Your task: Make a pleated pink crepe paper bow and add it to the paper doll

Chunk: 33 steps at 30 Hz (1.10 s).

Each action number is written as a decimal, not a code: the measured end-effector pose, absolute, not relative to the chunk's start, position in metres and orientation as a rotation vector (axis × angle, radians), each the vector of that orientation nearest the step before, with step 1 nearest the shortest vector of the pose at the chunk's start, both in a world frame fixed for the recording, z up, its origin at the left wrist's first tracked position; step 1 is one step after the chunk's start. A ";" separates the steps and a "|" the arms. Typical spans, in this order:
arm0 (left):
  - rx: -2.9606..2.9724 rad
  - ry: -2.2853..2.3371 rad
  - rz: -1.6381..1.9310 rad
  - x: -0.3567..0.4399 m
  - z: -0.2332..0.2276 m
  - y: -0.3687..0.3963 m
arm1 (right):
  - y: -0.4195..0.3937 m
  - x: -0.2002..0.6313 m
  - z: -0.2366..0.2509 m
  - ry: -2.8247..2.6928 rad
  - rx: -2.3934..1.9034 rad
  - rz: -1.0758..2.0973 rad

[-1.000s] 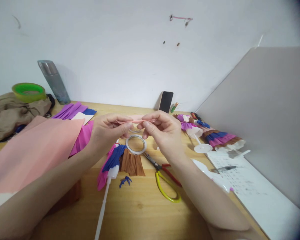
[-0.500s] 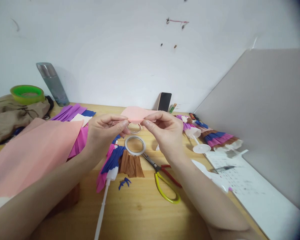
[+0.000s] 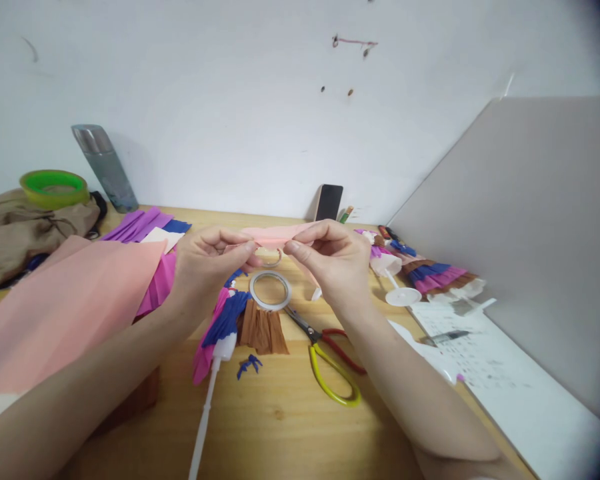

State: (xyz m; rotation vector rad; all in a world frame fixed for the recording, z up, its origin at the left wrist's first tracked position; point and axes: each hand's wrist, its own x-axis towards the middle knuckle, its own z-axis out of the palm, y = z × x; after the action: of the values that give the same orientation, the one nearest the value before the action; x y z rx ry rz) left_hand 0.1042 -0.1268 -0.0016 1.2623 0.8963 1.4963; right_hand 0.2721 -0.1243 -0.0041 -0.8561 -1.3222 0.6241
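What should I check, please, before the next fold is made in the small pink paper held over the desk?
1. Left hand pinches the pink paper piece: ok.
2. Right hand pinches its other end: ok.
3. Paper held above the tape ring, apart from it: ok.
4. Scissors lie on the desk, blades shut: ok.
5. Crease straight: cannot tell, fingers hide it.

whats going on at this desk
A person is pinching a small piece of pink paper between the left hand and right hand, held above a wooden table. Below the hands lie a tape ring, yellow-handled scissors and a crepe-paper doll on a stick.
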 end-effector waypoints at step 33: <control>1.261 0.870 1.487 0.103 -0.004 -0.125 | -0.123 0.276 -0.001 -1.294 -0.862 0.769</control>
State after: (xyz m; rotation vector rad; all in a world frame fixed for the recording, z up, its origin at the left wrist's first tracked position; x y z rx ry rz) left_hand 0.1032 -0.1254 -0.0043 1.2606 0.8698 1.4870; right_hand 0.2758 -0.1228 -0.0006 -0.8617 -1.2940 0.7689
